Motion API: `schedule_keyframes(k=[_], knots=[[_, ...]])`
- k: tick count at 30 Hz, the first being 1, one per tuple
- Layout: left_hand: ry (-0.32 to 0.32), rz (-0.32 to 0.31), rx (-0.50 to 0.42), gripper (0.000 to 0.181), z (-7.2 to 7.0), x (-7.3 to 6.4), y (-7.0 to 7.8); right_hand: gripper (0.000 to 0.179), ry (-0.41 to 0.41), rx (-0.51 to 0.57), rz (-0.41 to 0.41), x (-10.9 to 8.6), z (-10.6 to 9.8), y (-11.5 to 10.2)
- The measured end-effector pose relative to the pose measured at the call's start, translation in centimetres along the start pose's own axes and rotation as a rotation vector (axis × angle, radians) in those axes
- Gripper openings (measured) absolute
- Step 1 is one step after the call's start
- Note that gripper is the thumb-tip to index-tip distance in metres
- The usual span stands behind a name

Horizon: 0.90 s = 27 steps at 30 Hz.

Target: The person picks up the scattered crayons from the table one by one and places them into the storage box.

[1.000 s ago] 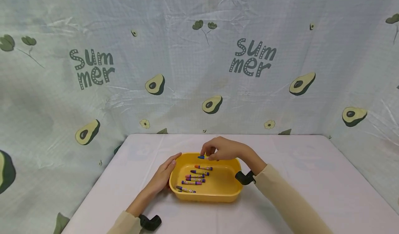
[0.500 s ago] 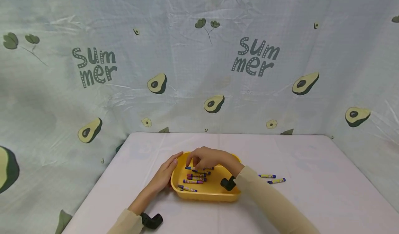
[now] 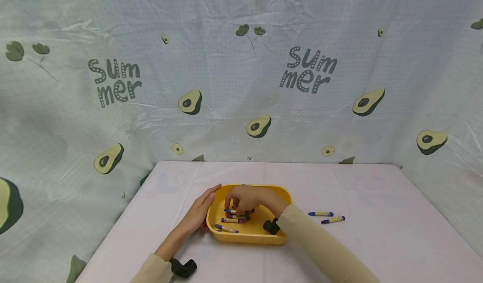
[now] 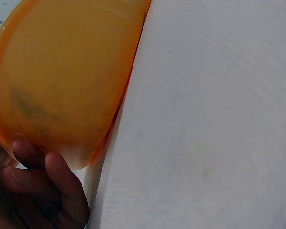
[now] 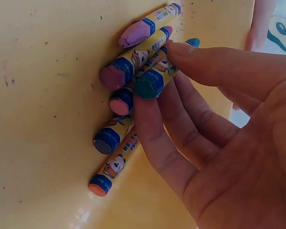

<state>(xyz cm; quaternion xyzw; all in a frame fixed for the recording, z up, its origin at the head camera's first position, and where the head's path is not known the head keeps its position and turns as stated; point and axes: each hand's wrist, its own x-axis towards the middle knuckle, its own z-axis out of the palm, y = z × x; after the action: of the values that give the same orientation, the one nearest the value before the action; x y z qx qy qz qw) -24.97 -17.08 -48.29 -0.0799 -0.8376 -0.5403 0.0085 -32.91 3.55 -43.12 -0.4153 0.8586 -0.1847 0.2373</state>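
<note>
A yellow plastic tray [image 3: 260, 237] stands on the table with several crayons inside. Its left wall is held by my left hand [image 3: 196, 212]; bent fingers [image 4: 66, 188] show against the outer wall in the left wrist view. Over the crayons, inside the tray, is my right hand [image 3: 244, 197]. It pinches a teal crayon [image 5: 150, 85] between thumb and fingers, as the right wrist view shows. Close beside or under it lie a purple crayon [image 5: 115, 75], a pink crayon [image 5: 121, 102], a dark crayon [image 5: 107, 138], an orange crayon [image 5: 102, 183] and a lilac crayon [image 5: 138, 32].
Right of the tray, a blue crayon [image 3: 320, 214] and another dark-tipped crayon [image 3: 333, 220] lie on the white tabletop [image 3: 370, 199]. Another crayon [image 3: 226, 228] lies near the tray's front left corner. A printed curtain [image 3: 226, 73] hangs behind the table.
My right hand has moved from the tray's back rim down and left into the crayons, carrying the blue-ended crayon. Two crayons on the right, hidden by my arm before, now show. My left hand stays put.
</note>
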Motion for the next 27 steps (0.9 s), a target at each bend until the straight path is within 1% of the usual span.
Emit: schedule_keyframes(k=[11,17,23,27], knots=[[-0.012,-0.006,-0.041,0.048,-0.1,-0.1,0.1,0.027,-0.005,-0.025,0.0,-0.3,0.0,-0.5],[-0.008,-0.018,-0.028,0.048,0.0,0.0,0.2,0.027,-0.019,0.008,-0.001,-0.4,-0.1,-0.3],[-0.007,-0.015,-0.035,0.047,-0.1,0.0,0.1,0.026,-0.003,0.001,0.001,-0.6,-0.5,-0.1],[-0.004,-0.003,-0.019,0.047,0.0,0.0,0.0,0.026,0.014,-0.021,-0.023,-1.2,-0.9,0.0]])
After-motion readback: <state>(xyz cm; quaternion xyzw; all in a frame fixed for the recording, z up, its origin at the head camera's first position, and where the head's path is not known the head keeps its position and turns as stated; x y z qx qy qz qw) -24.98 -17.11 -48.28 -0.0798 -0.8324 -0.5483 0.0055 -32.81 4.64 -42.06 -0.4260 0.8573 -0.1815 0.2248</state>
